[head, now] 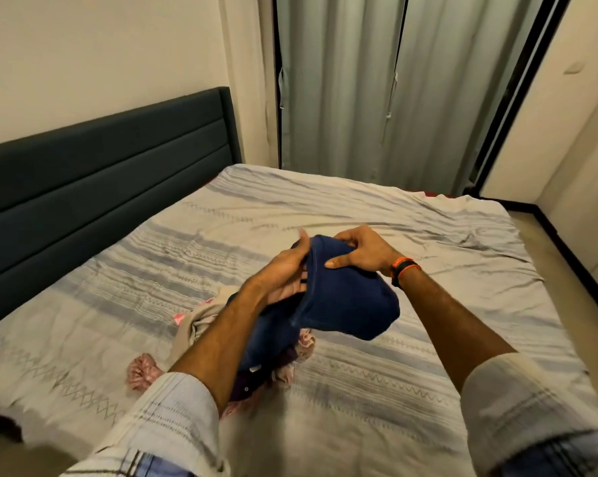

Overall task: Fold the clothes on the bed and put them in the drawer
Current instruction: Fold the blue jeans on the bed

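- Both hands are holding a dark blue garment (345, 304) up above the bed (411, 390), near its middle.
- Left hand (287, 270) is gripping the garment's upper left edge, with the thumb lying along the fabric's outer side and the fingers curling underneath.
- Right hand (363, 251) is pinching the top edge of the garment, fingers bending over the fold and thumb pressing on the cloth facing the camera; an orange and black wristband (405, 266) is sitting on that wrist.
- Blue fabric is hanging down from the hands toward a small heap of clothes (201, 321) lying on the striped bedsheet, where beige, pink and purple pieces are showing beneath and beside the left forearm.
- A pink ruffled piece (142, 370) is lying just to the left of the heap.
- A dark padded headboard (101, 170) is running along the left, and pale curtains (376, 84) are hanging beyond the bed.
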A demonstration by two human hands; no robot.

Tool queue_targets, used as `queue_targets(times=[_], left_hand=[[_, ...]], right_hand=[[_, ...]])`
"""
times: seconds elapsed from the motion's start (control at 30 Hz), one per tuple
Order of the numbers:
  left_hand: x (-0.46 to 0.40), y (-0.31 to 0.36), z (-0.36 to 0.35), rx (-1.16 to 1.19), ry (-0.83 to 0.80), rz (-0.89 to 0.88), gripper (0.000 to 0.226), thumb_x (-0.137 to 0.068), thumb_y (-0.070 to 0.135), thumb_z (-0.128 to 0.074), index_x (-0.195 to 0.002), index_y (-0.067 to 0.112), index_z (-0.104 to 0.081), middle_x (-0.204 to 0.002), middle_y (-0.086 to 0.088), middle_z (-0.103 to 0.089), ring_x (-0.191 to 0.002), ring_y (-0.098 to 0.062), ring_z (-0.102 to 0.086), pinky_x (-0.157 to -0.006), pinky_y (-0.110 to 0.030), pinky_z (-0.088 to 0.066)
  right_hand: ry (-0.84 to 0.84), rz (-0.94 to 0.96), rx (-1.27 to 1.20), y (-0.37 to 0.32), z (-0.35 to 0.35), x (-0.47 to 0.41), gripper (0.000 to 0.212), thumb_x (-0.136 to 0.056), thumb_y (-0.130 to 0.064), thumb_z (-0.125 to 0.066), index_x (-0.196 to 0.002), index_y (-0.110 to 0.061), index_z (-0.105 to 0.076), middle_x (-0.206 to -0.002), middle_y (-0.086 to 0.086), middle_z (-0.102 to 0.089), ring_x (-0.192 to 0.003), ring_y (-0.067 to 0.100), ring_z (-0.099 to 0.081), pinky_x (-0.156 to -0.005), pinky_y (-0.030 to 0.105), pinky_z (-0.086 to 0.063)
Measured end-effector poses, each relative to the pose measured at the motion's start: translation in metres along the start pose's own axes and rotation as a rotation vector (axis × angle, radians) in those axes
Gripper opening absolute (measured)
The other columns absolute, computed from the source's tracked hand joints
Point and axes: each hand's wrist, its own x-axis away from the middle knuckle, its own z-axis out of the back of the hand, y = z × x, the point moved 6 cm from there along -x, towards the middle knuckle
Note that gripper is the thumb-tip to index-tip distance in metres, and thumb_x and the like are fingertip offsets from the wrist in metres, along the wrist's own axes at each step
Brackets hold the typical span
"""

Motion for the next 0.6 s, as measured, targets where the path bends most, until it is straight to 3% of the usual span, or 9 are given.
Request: queue_targets(times=[0.07,0.13,0.2,0.33,0.4,0.5,0.6], left_hand=[[0.002,-0.017,0.002,0.124,-0.033,0.162,0.092,-0.08,0.082,-0.024,-0.123,0.01,-0.061,-0.108,-0.015,-0.072,-0.098,-0.03,-0.069,-0.08,-0.045,-0.056],[-0.001,-0.031,0.014,0.226,0.116,0.265,0.088,-0.087,0.078,-0.017,-0.109,0.006,-0.063,-0.093,-0.017,-0.07,-0.087,-0.031,-0.068,-0.068,-0.047,-0.056],[-0.006,-0.05,0.03,0.272,0.252,0.325,0.078,-0.092,0.073,-0.021,-0.105,0.008,-0.061,-0.092,-0.015,-0.064,-0.083,-0.032,-0.064,-0.063,-0.049,-0.057],[-0.004,-0.079,0.051,0.461,0.258,0.442,0.068,-0.094,0.065,-0.041,-0.114,0.002,-0.057,-0.108,-0.023,-0.063,-0.098,-0.043,-0.061,-0.076,-0.059,-0.051],[-0.007,-0.076,0.053,0.55,0.227,0.413,0.058,-0.097,0.055,-0.046,-0.114,0.001,-0.058,-0.113,-0.022,-0.062,-0.098,-0.041,-0.059,-0.078,-0.056,-0.049],[-0.018,-0.054,0.052,0.383,0.274,0.285,0.026,-0.1,0.02,-0.045,-0.11,0.0,-0.06,-0.131,-0.027,-0.056,-0.079,-0.027,-0.058,-0.069,-0.039,-0.051],[-0.026,-0.037,0.05,0.19,0.308,0.226,0.043,-0.093,0.003,-0.043,-0.134,-0.009,-0.046,-0.093,-0.019,-0.06,-0.07,-0.026,-0.056,-0.062,-0.035,-0.049]], right_hand=[[0.005,-0.013,0.008,0.01,-0.013,0.004,0.031,-0.072,-0.022,-0.087,-0.1,-0.013,-0.076,-0.092,0.0,-0.076,-0.087,0.016,-0.071,-0.084,0.04,-0.057],[0.011,-0.008,0.028,0.014,-0.03,0.005,0.032,-0.073,-0.019,-0.086,-0.103,-0.013,-0.077,-0.097,0.001,-0.076,-0.09,0.015,-0.07,-0.084,0.037,-0.057],[0.034,0.002,0.051,0.015,-0.042,0.005,0.028,-0.076,-0.017,-0.084,-0.103,-0.012,-0.077,-0.096,0.0,-0.076,-0.087,0.014,-0.069,-0.079,0.032,-0.054],[0.075,0.0,-0.025,0.011,-0.033,0.008,0.02,-0.079,-0.007,-0.079,-0.1,-0.009,-0.077,-0.093,0.003,-0.076,-0.086,0.019,-0.071,-0.078,0.036,-0.059],[0.022,0.025,-0.095,0.002,-0.027,0.013,0.024,-0.077,-0.001,-0.079,-0.101,-0.006,-0.077,-0.095,0.005,-0.077,-0.087,0.018,-0.071,-0.08,0.033,-0.059],[-0.111,0.053,-0.099,-0.007,-0.024,0.017,0.03,-0.073,0.001,-0.082,-0.101,-0.005,-0.077,-0.095,0.007,-0.077,-0.087,0.017,-0.071,-0.081,0.03,-0.058],[-0.37,-0.104,-0.074,0.002,-0.036,0.026,0.04,-0.071,-0.009,-0.085,-0.109,-0.011,-0.075,-0.1,0.005,-0.076,-0.093,0.016,-0.071,-0.093,0.035,-0.055]])
